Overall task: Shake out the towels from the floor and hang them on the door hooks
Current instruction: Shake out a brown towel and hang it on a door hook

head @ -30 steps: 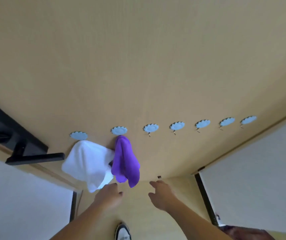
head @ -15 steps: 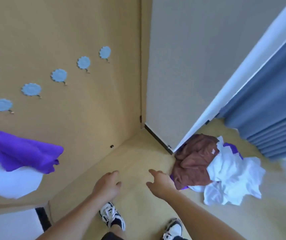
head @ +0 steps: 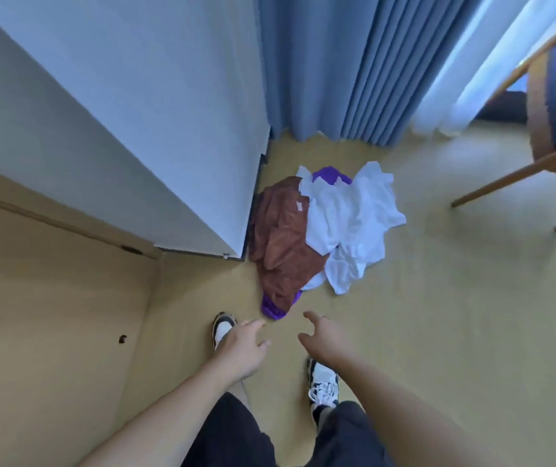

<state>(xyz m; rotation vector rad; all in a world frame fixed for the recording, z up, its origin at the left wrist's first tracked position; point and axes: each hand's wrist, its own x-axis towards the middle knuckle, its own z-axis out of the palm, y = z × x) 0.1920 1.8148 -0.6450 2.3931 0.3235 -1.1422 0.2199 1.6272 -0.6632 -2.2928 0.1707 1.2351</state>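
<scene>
We have turned away from the door with the hooks, and now the pile of towels sits right in front of us instead of off to the side. Our hands are still out in front, as they were half a second ago, and they still hold nothing.

Our left hand is at about 6 o'clock in the view. Its fingers are loose and a little bent, and they touch nothing. Our right hand is just beside it, toward 5 o'clock. Its fingers are spread and a little curled, and it is empty too.

Up at 12 o'clock from our hands, near them but not touching, the towels lie in a heap on the yellow floor. We see a brown towel on the 9 o'clock side of the heap. A white towel lies against it on the 3 o'clock side. A purple towel pokes out from under the brown one, closest to our hands, and more purple shows at the far end of the heap.

The heap sits at the corner of a white wall. Blue curtains hang behind it at 12 o'clock. Wooden chair legs show at 2 o'clock. Our two shoes are on the floor under our hands, the left shoe and the right shoe.
</scene>
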